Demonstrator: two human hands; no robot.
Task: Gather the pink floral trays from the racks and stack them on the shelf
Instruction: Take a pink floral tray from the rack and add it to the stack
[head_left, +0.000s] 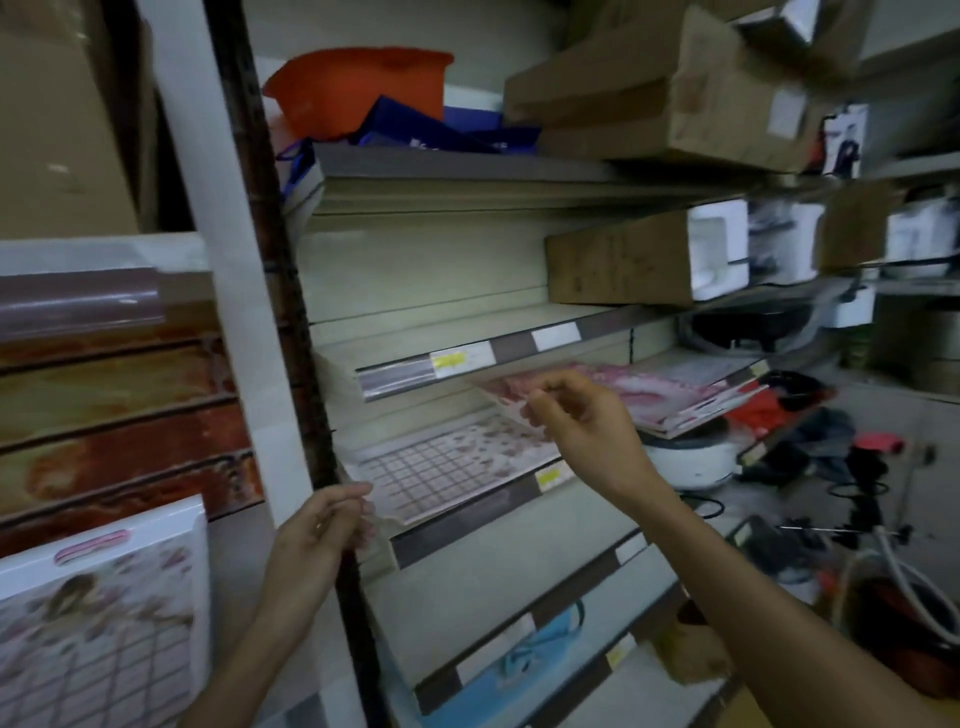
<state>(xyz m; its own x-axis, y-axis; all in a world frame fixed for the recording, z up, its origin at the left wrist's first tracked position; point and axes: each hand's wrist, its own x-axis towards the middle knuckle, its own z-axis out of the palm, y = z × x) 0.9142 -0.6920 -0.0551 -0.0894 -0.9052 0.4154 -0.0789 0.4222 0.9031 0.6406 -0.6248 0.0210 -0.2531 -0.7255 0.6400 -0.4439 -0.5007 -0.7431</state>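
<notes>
Both forearms reach in from the bottom edge; the left hand (324, 525) has its fingers curled at the near left corner of a pink floral tray (447, 467) lying flat on the shelf (467, 525) — it seems to pinch the clear wrap or the tray's edge there, though blur keeps me from telling which. Up and to the right of it, the right hand (576, 410) pinches the near corner of a second pink tray (639, 395), tilted and held just above the first; beyond that hand the tray's far end seems to rest on a white round pot (691, 457), but I cannot be sure they touch.

My guess is that these are thin, stiff, light panels, wrapped in slick film; a corner pinch may slip or let the sheet sag, so a hold along a long edge, thumb on top, would likely serve better.

Below and left of the left hand, a boxed item with a like floral print (104, 623) leans at the frame's corner, cut off — whether it counts as a tray is unclear; the price tags (457, 361) are unreadable; motion blur smears both sets of fingers.
</notes>
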